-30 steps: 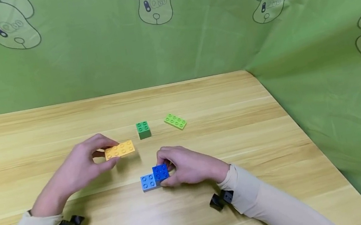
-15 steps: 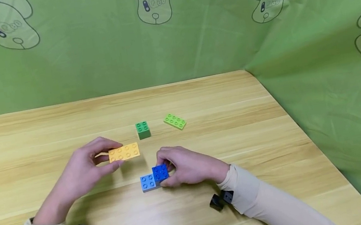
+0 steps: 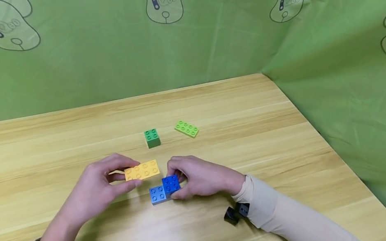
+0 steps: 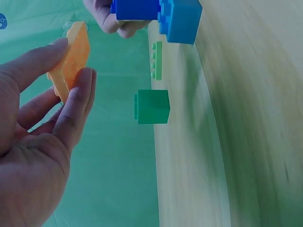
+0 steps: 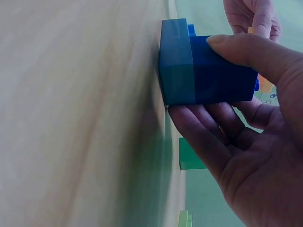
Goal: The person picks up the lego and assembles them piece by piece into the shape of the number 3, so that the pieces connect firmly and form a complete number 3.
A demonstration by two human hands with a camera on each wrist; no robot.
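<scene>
Between thumb and fingers, the left hand (image 3: 94,189) pinches a thin orange-yellow brick (image 3: 142,170) by its left end, held above the table. In the left wrist view that brick (image 4: 75,56) is tilted, touching no other brick. The right hand (image 3: 201,176) grips a dark blue brick (image 3: 171,184) from the right side. That dark blue brick (image 5: 222,71) sits on the right part of a light blue brick (image 3: 158,194), whose left studs are bare. The light blue brick (image 5: 176,61) rests on the table.
Farther back on the wooden table (image 3: 49,137) stand a green brick (image 3: 152,138) and, to its right, a flat lime brick (image 3: 187,129). A green cloth (image 3: 101,59) hangs behind the table and along its right side.
The left hand has moved right and toward the near side with the orange-yellow brick, closer to the blue bricks. The right hand has stayed in place on the dark blue brick.
</scene>
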